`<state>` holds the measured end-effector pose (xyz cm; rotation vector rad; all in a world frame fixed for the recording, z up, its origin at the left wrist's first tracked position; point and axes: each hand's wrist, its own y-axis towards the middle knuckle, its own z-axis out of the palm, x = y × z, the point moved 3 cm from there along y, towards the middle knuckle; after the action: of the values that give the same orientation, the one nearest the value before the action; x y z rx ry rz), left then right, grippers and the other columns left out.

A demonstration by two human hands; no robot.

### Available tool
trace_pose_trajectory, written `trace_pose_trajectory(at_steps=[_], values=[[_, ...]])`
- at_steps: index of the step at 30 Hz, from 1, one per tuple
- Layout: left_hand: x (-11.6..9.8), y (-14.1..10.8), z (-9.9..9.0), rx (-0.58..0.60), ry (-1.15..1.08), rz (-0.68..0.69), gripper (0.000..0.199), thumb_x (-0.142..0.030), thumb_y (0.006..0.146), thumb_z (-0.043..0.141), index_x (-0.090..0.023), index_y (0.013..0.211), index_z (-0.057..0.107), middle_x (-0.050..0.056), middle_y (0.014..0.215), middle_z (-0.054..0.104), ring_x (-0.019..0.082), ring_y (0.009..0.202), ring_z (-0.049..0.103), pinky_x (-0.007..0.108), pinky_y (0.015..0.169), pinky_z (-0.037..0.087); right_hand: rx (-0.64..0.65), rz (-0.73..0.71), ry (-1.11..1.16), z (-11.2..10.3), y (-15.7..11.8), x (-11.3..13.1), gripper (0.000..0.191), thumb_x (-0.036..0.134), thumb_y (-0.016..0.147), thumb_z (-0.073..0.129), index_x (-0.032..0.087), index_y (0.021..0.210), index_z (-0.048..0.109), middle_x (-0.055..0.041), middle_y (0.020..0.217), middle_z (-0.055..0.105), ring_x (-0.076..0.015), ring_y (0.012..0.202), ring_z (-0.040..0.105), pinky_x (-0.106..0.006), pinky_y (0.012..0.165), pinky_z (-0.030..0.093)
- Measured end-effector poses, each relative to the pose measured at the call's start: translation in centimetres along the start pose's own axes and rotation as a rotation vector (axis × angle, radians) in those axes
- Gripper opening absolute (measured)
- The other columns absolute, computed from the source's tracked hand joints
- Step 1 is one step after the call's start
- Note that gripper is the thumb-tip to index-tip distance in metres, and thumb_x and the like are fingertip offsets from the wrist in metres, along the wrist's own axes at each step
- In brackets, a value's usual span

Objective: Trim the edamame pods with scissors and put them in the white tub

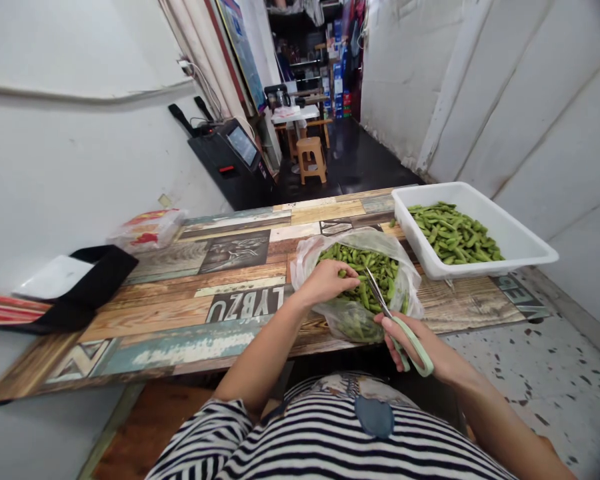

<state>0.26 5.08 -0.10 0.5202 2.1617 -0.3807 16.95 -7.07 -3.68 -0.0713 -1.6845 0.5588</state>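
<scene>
Green edamame pods [353,257] fill a clear plastic bag [410,283] whose mouth is spread wide on the table. My left hand [330,280] reaches over the bag from the left, fingertips drawn together just above the pods; whether a pod is pinched there is too small to tell. Gripped in my right hand [420,340] is a pair of scissors [410,343] with pale green handles. Their metal blades are parted slightly and point up and left over the pods, close to my left fingertips.
A white plastic tub [520,250] with more pods stands to the right of the bag. The plank-patterned table [250,277] holds a black holder [95,287] and a plastic-wrapped package [147,227] at left. Beyond are a black touchscreen machine [230,160] and an orange stool [311,160].
</scene>
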Motion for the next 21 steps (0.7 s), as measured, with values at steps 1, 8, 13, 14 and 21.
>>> trace_pose_trajectory(at_steps=[1, 8, 13, 14, 21], values=[[-0.1, -0.1, 0.2, 0.007, -0.003, -0.008, 0.029, -0.036, 0.071, 0.064, -0.012, 0.085, 0.073, 0.003, 0.076, 0.070, 0.014, 0.069, 0.059, 0.023, 0.065, 0.042, 0.002, -0.014, -0.019, 0.0, 0.1, 0.0, 0.045, 0.064, 0.085, 0.046, 0.019, 0.084, 0.050, 0.0070, 0.056, 0.050, -0.0072, 0.041, 0.050, -0.018, 0.040, 0.042], [0.6, -0.2, 1.5, 0.000, -0.063, -0.022, 0.024, -0.036, 0.070, 0.065, -0.014, 0.077, 0.073, 0.001, 0.070, 0.068, 0.012, 0.066, 0.056, 0.022, 0.065, 0.040, -0.054, 0.011, -0.043, -0.4, 0.9, -1.1, 0.041, 0.060, 0.082, 0.053, 0.020, 0.075, 0.049, 0.0097, 0.046, 0.042, -0.0070, 0.031, 0.042, -0.018, 0.029, 0.037], [1.3, -0.1, 1.2, -0.099, -0.350, -0.137, 0.025, -0.034, 0.068, 0.069, -0.012, 0.080, 0.066, -0.002, 0.059, 0.059, 0.005, 0.048, 0.043, 0.020, 0.049, 0.031, -0.056, 0.016, 0.033, -0.3, 0.8, -0.9, 0.043, 0.063, 0.080, 0.053, 0.021, 0.084, 0.050, 0.0087, 0.053, 0.047, -0.0072, 0.035, 0.046, -0.018, 0.032, 0.039], [1.4, -0.1, 1.3, -0.091, -0.441, -0.181, 0.025, -0.033, 0.069, 0.069, -0.011, 0.079, 0.063, -0.003, 0.056, 0.057, 0.004, 0.043, 0.038, 0.020, 0.045, 0.026, -0.037, 0.012, 0.035, -0.3, 0.6, -0.7, 0.045, 0.065, 0.081, 0.051, 0.020, 0.083, 0.050, 0.0078, 0.055, 0.048, -0.0075, 0.037, 0.048, -0.018, 0.034, 0.040], [1.1, 0.1, 2.5, -0.144, -0.791, -0.241, 0.022, -0.025, 0.069, 0.069, -0.013, 0.073, 0.050, 0.002, 0.062, 0.065, 0.001, 0.035, 0.039, 0.017, 0.039, 0.019, -0.017, 0.035, 0.027, 0.2, -0.5, 0.7, 0.056, 0.075, 0.076, 0.046, 0.020, 0.072, 0.045, 0.0058, 0.058, 0.050, -0.0080, 0.044, 0.052, -0.021, 0.044, 0.046]])
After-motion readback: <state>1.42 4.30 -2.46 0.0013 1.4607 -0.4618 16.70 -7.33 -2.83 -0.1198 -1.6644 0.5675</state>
